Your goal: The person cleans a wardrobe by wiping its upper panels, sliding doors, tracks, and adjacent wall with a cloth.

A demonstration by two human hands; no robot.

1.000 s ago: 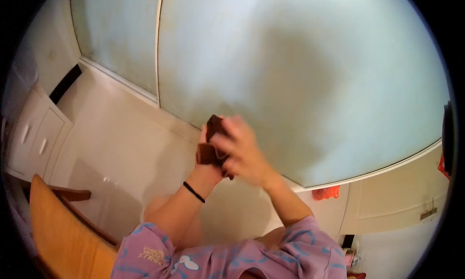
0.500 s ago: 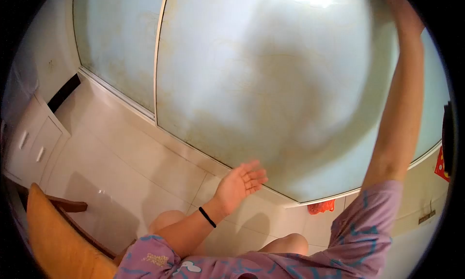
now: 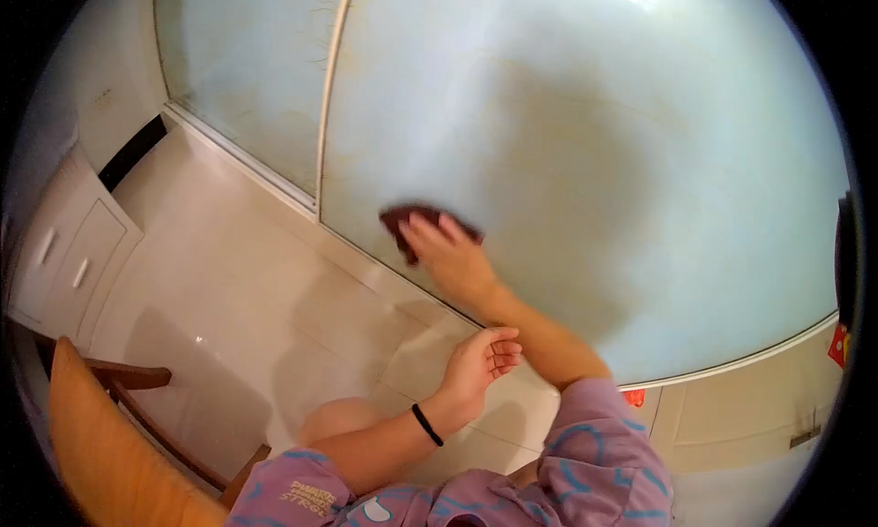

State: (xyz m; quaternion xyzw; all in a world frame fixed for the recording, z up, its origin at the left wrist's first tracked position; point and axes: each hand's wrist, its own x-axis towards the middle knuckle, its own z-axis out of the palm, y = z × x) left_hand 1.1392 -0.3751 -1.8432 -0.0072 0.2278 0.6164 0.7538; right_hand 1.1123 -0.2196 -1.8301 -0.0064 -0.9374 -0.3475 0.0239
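Note:
My right hand [image 3: 453, 260] presses a dark maroon cloth [image 3: 394, 222] against a large frosted glass panel [image 3: 585, 161], low down and near the white upright strip that divides the glass. Its fingers lie over the cloth, slightly blurred. My left hand [image 3: 479, 370], with a black band at the wrist, hovers below the right forearm in front of the panel's bottom edge. That hand holds nothing, its fingers loosely bent. Yellowish streaks mark parts of the glass, and a broad shadow falls across it.
At the lower left stands a wooden chair [image 3: 110, 436]. A white cabinet [image 3: 69, 253] with two handles is at the far left. Pale floor tiles [image 3: 219, 280] run along the glass. Something red [image 3: 634, 398] shows beneath the panel's lower edge.
My right arm has come down from the upper right to the lower left of the glass, and the maroon cloth now shows under that hand. My left hand has shifted slightly right and down.

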